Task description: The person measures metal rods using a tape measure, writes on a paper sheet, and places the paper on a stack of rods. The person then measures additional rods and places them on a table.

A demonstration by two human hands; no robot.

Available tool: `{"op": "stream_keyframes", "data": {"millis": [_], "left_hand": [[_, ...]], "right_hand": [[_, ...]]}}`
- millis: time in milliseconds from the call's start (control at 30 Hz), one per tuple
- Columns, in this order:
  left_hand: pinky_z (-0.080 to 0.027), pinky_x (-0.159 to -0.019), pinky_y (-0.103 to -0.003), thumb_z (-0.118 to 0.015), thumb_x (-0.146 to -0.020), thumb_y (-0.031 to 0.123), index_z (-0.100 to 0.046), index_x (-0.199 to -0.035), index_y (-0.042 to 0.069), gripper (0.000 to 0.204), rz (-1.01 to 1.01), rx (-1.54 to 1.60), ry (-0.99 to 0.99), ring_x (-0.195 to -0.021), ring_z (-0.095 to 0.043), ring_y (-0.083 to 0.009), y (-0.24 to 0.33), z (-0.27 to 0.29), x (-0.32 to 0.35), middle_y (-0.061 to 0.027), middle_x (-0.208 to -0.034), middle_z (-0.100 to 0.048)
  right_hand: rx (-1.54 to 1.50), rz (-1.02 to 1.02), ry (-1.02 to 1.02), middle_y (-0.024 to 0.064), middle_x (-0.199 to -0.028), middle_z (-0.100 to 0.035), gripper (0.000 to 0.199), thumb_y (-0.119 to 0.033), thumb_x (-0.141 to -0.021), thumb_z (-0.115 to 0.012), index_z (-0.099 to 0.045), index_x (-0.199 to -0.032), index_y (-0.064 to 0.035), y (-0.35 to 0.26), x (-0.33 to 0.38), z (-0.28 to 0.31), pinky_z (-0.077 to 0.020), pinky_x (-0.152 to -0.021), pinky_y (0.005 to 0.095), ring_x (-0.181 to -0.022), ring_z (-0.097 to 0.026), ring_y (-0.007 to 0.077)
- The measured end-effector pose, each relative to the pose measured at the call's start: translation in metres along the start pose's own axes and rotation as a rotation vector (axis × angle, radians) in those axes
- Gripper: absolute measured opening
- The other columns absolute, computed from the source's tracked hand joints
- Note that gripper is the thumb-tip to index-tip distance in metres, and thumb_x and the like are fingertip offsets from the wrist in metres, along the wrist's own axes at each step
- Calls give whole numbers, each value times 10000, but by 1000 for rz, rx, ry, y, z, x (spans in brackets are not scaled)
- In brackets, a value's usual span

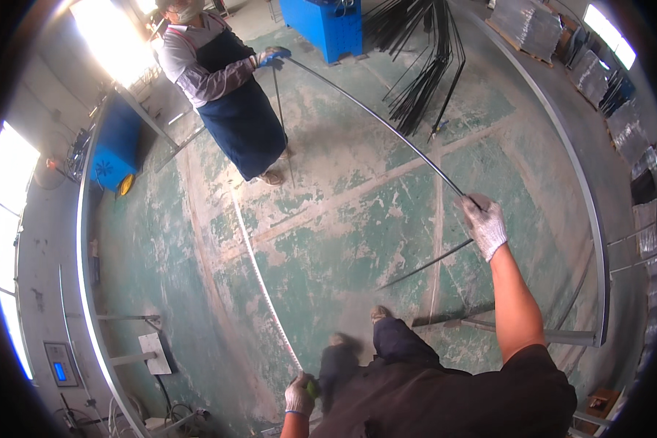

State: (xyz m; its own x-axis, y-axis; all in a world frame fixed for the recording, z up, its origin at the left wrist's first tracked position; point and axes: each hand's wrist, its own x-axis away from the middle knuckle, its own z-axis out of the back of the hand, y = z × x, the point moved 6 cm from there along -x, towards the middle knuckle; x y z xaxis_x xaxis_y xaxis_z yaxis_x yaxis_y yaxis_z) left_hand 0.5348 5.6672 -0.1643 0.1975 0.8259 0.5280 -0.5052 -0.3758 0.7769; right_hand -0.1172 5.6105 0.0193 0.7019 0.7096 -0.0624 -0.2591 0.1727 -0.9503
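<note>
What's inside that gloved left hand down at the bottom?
A tape measure, it seems: a bit of green shows beside the left hand, and a long white blade runs out from it. The hand covers the rest.

Slim dark bar slanting diagonally, pale tape-measure blade extended to its left

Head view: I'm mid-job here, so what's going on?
The person's gloved right hand grips a long dark bar, and a co-worker holds it farther off with a gloved hand, so it spans the gap between them. The gloved left hand holds a green tape measure, its white blade extended toward the co-worker.
</note>
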Motion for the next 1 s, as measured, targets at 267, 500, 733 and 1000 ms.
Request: {"op": "stream_keyframes", "data": {"millis": [267, 500, 733, 1000], "left_hand": [[-593, -717, -394, -629, -1075, 289, -696, -1046, 61, 239, 595, 944, -286, -827, -697, -244, 30, -43, -107, -101, -888, -688], [-522, -615, -357, -515, -1125, 347, -598, -1012, 94, 290, 496, 893, -537, -763, -640, -230, 153, -64, -177, -73, -870, -640], [-475, -602, -346, -482, -1134, 374, -573, -1032, 116, 292, 534, 1176, -689, -743, -583, -220, 231, -106, -225, -64, -868, -605], [-484, -612, -339, -475, -1136, 379, -584, -1032, 128, 293, 516, 1195, -712, -750, -602, -215, 266, -126, -243, -46, -878, -630]], "right_hand": [[-153, -283, 56, -45, -828, -628, 329, -320, -1026, -752, -766, -1160, -20, 53, 34, 11, -379, -588, 255, -671, -484, 60], [-119, -300, 81, -78, -767, -555, 303, -330, -1039, -732, -772, -1138, -47, 37, 50, -5, -368, -555, 257, -655, -467, 48], [-131, -322, 150, -76, -721, -513, 277, -349, -1038, -728, -770, -1082, -79, 37, 59, -3, -324, -494, 255, -602, -442, 41], [-85, -274, 131, -100, -670, -492, 339, -387, -1045, -725, -771, -1124, -61, 32, 65, -11, -283, -457, 230, -527, -407, 20]]}}
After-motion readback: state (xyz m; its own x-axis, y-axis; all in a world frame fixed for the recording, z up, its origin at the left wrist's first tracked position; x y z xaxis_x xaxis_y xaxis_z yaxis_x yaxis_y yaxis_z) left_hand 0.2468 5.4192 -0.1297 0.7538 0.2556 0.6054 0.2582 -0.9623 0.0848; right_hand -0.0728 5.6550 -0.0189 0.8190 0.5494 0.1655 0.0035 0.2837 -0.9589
